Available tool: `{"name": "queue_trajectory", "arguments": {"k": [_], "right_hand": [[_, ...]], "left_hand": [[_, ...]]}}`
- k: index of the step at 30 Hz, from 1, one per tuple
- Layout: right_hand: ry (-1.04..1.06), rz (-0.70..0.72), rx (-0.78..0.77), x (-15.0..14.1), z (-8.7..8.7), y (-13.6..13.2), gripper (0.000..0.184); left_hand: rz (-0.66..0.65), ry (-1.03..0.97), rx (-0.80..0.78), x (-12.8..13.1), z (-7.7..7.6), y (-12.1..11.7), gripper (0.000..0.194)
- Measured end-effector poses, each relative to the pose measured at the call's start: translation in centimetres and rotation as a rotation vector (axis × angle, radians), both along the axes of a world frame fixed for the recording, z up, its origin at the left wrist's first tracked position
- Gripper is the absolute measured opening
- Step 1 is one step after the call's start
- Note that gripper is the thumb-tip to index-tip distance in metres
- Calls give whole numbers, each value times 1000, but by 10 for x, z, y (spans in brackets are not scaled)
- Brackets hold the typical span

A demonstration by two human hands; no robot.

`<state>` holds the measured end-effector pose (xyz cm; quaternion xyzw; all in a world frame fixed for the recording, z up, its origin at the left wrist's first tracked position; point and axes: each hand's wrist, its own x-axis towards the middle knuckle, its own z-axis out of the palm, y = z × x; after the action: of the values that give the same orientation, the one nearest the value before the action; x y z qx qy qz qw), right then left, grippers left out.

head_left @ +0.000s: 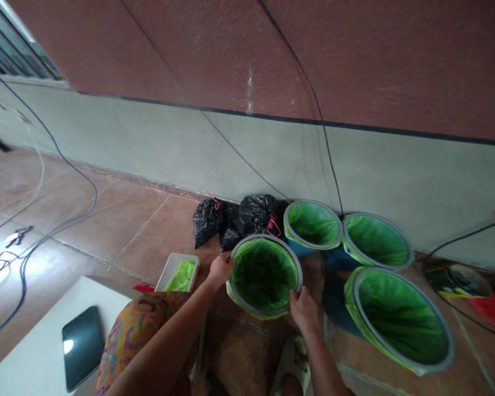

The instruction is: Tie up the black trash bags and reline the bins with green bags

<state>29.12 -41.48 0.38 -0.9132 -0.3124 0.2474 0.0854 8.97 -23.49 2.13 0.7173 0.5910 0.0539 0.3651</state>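
Observation:
In the head view a trash can (265, 278) with a grey rim ring and a green bag lining stands in front of me. My left hand (221, 269) is closed on the left side of its rim. On the lower right of the same rim, my right hand (304, 311) grips with bent fingers. The bag's edge hangs out below the ring, and the can's body is mostly hidden under it. To the left of my left hand sits a clear plastic box (165, 278) holding folded green bags (181, 276).
Several lined trash cans (313, 224) stand to the right along the wall. Tied black garbage bags (258, 212) lie behind the can. At lower left is a white tabletop (28, 346) with a phone (82, 347). Cables (60, 223) cross the floor and wall.

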Motion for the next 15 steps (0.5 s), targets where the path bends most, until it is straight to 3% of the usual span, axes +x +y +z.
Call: {"name": "queue_trajectory", "arguments": {"k": [4, 9, 15], "right_hand": [[-86, 54, -105, -4, 3, 5, 42], [-145, 96, -151, 2, -7, 13, 36], [-145, 66, -185, 4, -16, 19, 32]], "left_hand": [[18, 74, -34, 2, 1, -5, 25], [8, 165, -69, 2, -3, -11, 29], [-37, 298, -15, 5, -7, -16, 34]]}}
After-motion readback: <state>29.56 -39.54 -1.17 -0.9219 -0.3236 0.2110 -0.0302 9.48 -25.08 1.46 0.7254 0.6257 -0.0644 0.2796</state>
